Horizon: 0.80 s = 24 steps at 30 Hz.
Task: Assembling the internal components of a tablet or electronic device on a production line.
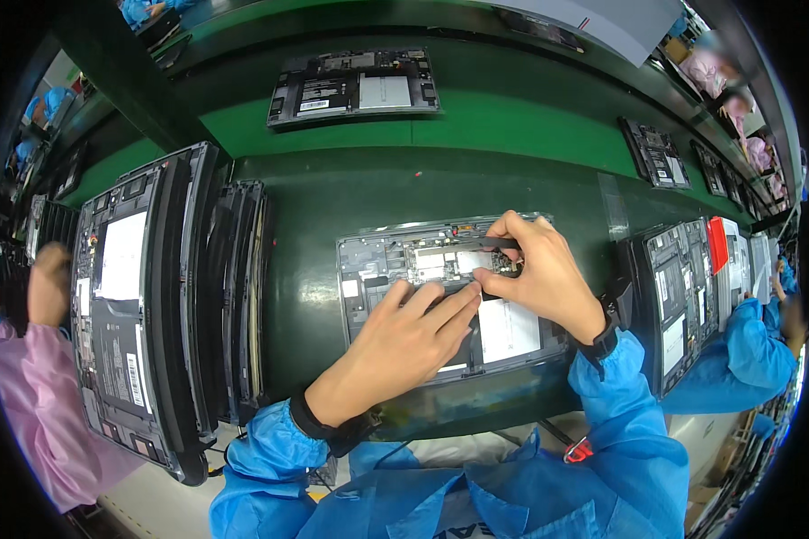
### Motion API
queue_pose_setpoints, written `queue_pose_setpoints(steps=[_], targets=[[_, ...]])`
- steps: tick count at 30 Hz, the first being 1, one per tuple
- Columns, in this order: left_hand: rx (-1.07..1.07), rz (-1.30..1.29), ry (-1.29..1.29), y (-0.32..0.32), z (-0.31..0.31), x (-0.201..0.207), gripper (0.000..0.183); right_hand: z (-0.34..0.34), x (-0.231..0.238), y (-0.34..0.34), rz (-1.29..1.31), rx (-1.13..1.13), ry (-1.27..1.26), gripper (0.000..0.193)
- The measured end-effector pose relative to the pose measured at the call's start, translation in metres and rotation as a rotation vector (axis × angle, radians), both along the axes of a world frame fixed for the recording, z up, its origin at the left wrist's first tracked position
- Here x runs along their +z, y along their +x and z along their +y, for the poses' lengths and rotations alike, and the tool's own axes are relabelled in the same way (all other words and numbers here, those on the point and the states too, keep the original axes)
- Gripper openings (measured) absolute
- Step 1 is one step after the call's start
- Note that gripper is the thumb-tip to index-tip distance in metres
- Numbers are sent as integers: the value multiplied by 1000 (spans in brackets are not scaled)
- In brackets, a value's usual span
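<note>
In front of me an opened tablet-like device (511, 331) lies flat, its circuit board and a white-labelled battery showing. My left hand (395, 337) rests over its middle with fingers stretched, the fingertips touching the edge of the board. From the right, my right hand (548, 274) reaches over the board, thumb and forefinger pinching dark tweezers (490, 243). The tweezers lie nearly level and point left across the board. Their tips and any small part under them are too small to make out. Both wrists wear black bands above blue sleeves.
A stack of similar opened devices (121, 260) stands upright close on my left. More devices (679, 287) lean at the right beside a red piece (718, 243). Another device (355, 88) lies on the green line beyond. Co-workers sit on both sides.
</note>
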<state>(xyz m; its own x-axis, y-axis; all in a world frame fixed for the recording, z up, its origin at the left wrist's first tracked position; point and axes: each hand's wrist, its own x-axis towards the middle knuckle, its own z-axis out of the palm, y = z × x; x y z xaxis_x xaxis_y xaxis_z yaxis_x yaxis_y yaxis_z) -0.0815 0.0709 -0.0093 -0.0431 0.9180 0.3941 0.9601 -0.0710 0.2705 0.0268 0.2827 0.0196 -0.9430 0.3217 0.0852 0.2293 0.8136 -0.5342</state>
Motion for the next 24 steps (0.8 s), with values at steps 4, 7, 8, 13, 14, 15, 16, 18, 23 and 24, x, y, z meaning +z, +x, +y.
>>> queue_pose_setpoints(steps=[4,7,8,13,14,15,16,18,23,24], targets=[[-1,5,-21,-2,-2,0,46,-3,0,-2,135,31,80,32],[-19,-6,-27,-6,-3,3,46,19,-10,13,325,437,391,34],[-28,-20,-35,-6,-3,4,46,18,-13,18,357,432,452,45],[-19,-12,-54,-1,-6,6,45,9,-12,20,368,461,507,36],[-17,-13,-59,0,-7,7,45,8,-10,20,349,466,512,35],[-16,-10,-58,0,-7,7,45,7,-8,20,330,470,516,34],[-34,-34,-42,-2,-8,5,46,6,-6,21,331,469,516,34],[-61,-53,-23,0,-13,13,46,7,-1,23,263,468,471,37],[45,35,180,53,-90,18,29,-36,26,107,188,64,123,29],[67,-4,236,74,-97,9,30,-47,30,125,100,147,189,26]])
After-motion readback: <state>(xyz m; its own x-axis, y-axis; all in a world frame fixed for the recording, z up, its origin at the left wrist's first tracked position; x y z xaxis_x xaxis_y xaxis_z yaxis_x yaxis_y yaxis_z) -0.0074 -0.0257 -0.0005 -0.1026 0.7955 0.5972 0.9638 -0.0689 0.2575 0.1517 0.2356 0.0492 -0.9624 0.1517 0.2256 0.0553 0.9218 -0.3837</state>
